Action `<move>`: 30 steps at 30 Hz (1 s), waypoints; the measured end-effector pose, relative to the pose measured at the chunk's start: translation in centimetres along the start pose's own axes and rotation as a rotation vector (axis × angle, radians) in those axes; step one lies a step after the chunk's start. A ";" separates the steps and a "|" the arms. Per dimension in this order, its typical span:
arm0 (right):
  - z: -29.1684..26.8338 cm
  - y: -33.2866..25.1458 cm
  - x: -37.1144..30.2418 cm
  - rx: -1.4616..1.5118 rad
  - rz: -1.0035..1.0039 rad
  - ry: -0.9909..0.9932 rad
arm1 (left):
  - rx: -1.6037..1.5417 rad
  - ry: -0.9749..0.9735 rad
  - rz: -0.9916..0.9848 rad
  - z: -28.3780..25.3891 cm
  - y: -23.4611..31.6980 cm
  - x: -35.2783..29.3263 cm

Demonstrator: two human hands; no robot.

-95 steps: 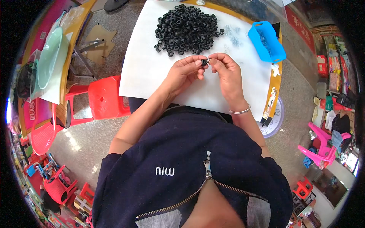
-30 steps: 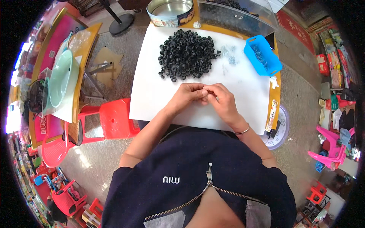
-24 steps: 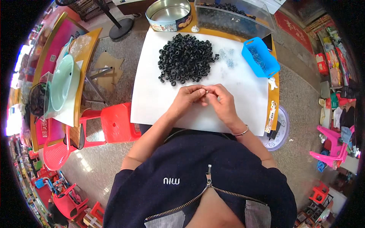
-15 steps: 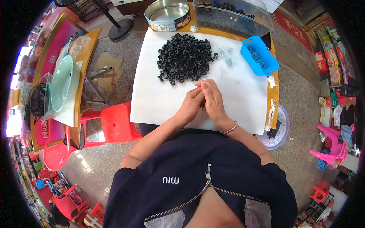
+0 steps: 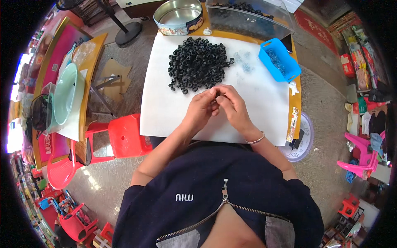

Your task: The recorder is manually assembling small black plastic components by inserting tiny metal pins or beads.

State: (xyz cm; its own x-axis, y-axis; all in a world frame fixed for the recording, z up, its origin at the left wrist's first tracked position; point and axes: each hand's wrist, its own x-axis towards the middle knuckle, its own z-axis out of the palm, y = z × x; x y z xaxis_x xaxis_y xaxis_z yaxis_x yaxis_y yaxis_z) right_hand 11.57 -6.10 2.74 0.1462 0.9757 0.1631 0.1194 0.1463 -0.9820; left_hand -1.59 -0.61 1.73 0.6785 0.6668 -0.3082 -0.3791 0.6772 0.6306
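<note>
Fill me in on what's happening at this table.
A person sits at a table covered with a white sheet, both hands together just in front of a pile of small black rings. The left hand and right hand pinch a small dark piece between the fingertips; what it is exactly is too small to tell. A blue tray sits to the right, a round metal tin and a clear box at the far edge.

We saw a table [image 5: 295,108] under a white sheet [image 5: 165,111] bearing a heap of black rings [image 5: 196,64], a blue tray [image 5: 279,60], a round tin [image 5: 178,17] and a clear box [image 5: 248,18].
</note>
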 end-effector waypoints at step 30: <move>-1.9 3.6 12.1 -0.790 -0.418 -0.024 | -0.041 -0.145 0.005 -3.1 0.0 0.4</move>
State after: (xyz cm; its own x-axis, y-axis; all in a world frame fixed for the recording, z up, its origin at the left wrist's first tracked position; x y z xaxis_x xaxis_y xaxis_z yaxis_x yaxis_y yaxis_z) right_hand 15.61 5.95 1.36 -0.0805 0.8722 0.4824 0.8013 0.3445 -0.4891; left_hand -3.29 0.57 -0.61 0.7590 0.6204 -0.1974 -0.4061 0.6881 0.6013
